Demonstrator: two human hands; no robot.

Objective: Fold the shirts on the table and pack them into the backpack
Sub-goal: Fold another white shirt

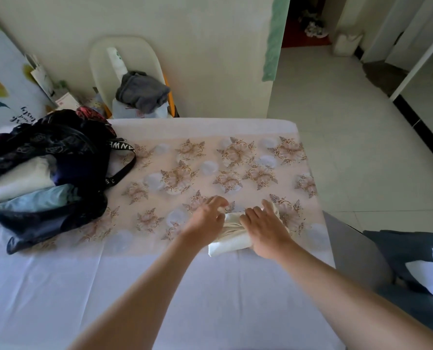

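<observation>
Head camera, looking down over the table (pixel 160 286): a cream shirt (pixel 232 239) lies as a small folded bundle on the near right part of the floral tablecloth (pixel 235 157), right where the flowered print meets the plain white cloth. Both bare forearms reach out to it.

The left hand (pixel 206 215) sits at the bundle's far left corner with its fingers curled, pinching a bit of the cream fabric between the fingertips (pixel 221 208). The right hand (pixel 266 228) lies on top of the bundle, palm down, its fingers fairly straight and spread, pressing rather than grasping.

Well apart from the shirt, at the left edge of the table, a dark backpack (pixel 66 145) slumps open toward the camera. Inside its mouth a white folded garment (pixel 21 178) lies above a pale blue folded garment (pixel 38 199), the two touching. A black strap with white lettering (pixel 122 147) loops out from the bag onto the tablecloth.

Behind the table, against the wall, a pale chair (pixel 104 59) carries a crumpled grey garment (pixel 142 93).
</observation>
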